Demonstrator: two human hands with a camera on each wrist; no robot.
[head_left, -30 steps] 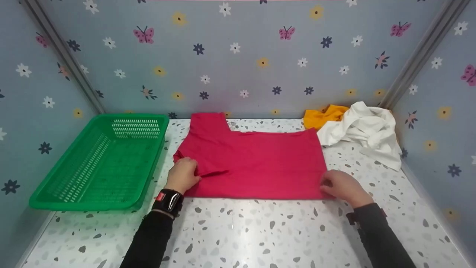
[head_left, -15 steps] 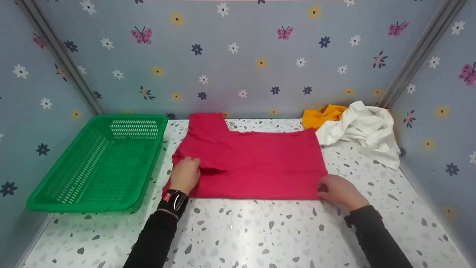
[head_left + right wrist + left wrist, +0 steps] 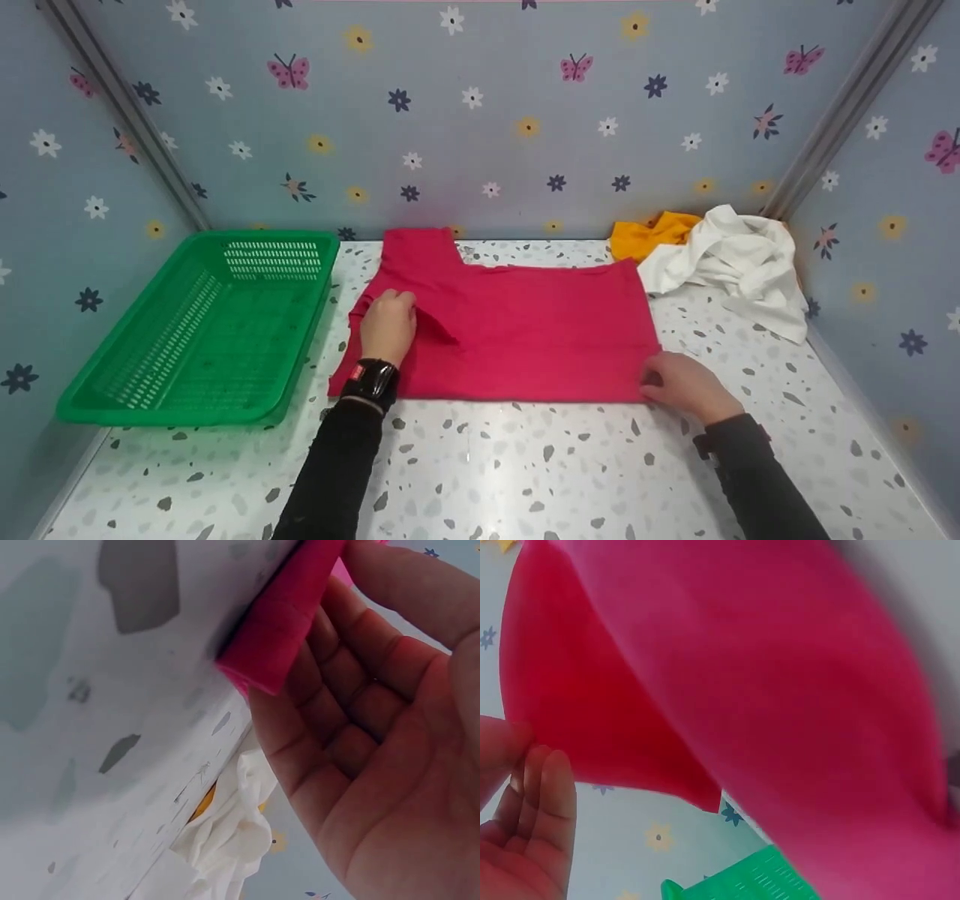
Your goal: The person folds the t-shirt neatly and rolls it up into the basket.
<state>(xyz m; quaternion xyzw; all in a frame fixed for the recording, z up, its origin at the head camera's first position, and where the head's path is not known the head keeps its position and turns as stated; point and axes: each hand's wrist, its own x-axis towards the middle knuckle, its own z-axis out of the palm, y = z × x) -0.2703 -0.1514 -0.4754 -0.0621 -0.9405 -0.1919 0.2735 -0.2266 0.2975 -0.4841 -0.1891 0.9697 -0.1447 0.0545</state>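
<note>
A red-pink T-shirt (image 3: 540,322) lies folded lengthwise on the speckled tabletop, one sleeve (image 3: 420,244) pointing toward the back wall. At its left end my left hand (image 3: 388,324) pinches the edge of a cloth flap (image 3: 592,712) between thumb and fingertips, raising it so that a fold opens beneath. The left wrist view shows the flap spread out from those fingers. My right hand (image 3: 686,384) holds the near right corner of the shirt, where the hem (image 3: 281,630) passes between thumb and fingers.
To the left stands a green plastic basket (image 3: 296,409) with slotted sides. A crumpled white cloth (image 3: 739,255) and an orange cloth (image 3: 649,236) lie at the back right. Flower-patterned walls (image 3: 495,97) close in the back and both sides.
My left hand has moved away from me and slightly right, lifting the flap with it. The shirt's near left corner has come into view. My right hand has stayed nearly still at the hem.
</note>
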